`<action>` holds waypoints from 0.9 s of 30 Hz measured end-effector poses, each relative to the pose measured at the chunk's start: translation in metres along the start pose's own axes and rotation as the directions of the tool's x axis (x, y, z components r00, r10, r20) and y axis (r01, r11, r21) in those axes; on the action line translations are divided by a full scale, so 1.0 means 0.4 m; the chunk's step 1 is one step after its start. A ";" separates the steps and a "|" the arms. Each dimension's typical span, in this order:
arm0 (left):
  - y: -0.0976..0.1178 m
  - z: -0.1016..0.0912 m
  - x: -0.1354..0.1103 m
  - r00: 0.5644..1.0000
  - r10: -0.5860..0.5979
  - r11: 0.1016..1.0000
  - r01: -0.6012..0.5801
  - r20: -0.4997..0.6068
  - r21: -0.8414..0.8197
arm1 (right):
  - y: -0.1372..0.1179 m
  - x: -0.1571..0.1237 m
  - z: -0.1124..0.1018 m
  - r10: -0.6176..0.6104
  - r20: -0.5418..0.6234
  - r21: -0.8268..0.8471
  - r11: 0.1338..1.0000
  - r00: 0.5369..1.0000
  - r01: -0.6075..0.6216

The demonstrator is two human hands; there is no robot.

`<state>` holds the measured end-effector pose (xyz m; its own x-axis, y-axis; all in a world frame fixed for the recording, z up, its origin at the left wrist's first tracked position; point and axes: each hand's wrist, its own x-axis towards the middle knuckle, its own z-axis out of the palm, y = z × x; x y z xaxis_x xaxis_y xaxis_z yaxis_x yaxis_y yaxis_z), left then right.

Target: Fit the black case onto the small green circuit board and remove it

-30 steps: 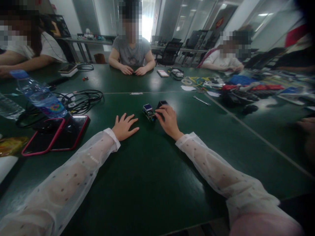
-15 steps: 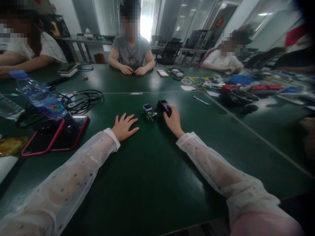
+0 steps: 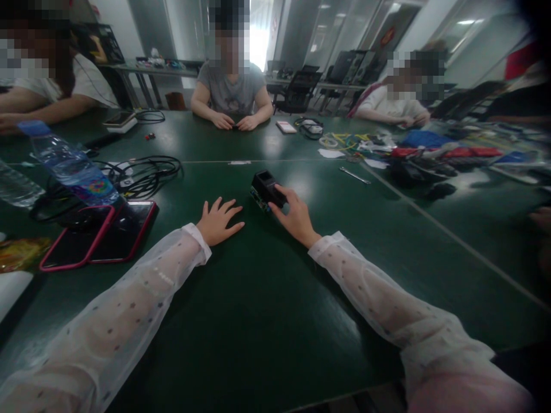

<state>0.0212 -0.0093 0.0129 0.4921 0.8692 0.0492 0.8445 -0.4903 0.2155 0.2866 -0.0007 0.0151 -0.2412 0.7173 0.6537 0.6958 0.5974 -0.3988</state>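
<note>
Black cover (image 3: pixel 268 187) shifted left, now over one circuit board (image 3: pixel 259 201), edge showing, mid-table (image 3: pixel 258 321). Right hand (image 3: pixel 297 217) grips cover; left hand (image 3: pixel 219 222) spread wide, just left. Near left: two phones (image 3: pixel 123 232), two bottles (image 3: pixel 71 163).

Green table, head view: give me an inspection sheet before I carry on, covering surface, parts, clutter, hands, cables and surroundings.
Surface: green tabletop, glossy, with pale seam lines.
Job's things: black housing over a circuit board, whose edge shows below it; cannot tell whether it is fully seated.
Clutter: pink-edged phones and a water bottle at left; wrench at right.
Hands: right hand grips the black housing; left hand palm down, fingers spread, holding nothing.
Cables: black cables coiled beyond the phones.
Surroundings: people seated around the table; office chair behind.
</note>
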 end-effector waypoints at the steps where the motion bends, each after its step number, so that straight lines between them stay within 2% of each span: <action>1: -0.001 0.001 0.000 1.000 -0.001 1.000 0.001 -0.001 -0.001 | 0.002 0.001 0.000 0.011 -0.002 -0.001 1.000 1.000 -0.011; 5: 0.000 0.001 -0.001 1.000 0.007 1.000 -0.007 -0.001 -0.002 | 0.002 -0.001 -0.001 0.010 0.022 -0.053 0.999 1.000 -0.009; 10: 0.002 0.003 -0.002 1.000 -0.007 1.000 0.007 -0.011 0.002 | -0.001 -0.006 0.007 0.024 0.126 -0.156 0.988 0.992 -0.005; 14: 0.002 0.002 -0.001 1.000 -0.006 1.000 0.006 -0.006 0.004 | 0.011 -0.005 0.019 0.028 0.213 -0.149 0.989 0.977 0.004; 20: 0.004 -0.002 -0.001 1.000 -0.002 1.000 0.002 0.001 0.010 | 0.014 0.003 0.015 -0.011 0.199 -0.152 0.988 0.980 0.042; 24: 0.005 -0.004 -0.001 1.000 -0.005 1.000 0.005 0.013 0.009 | 0.021 0.007 0.014 -0.027 0.187 -0.095 0.994 0.982 0.045; 27: 0.004 -0.002 0.001 1.000 -0.007 1.000 0.007 0.012 0.011 | 0.030 0.010 0.017 -0.084 0.223 0.044 0.996 0.971 0.076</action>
<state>0.0225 -0.0097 0.0140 0.4883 0.8720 0.0358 0.8503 -0.4846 0.2053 0.2894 0.0117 0.0085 -0.4436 0.7266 0.5247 0.6449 0.6653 -0.3761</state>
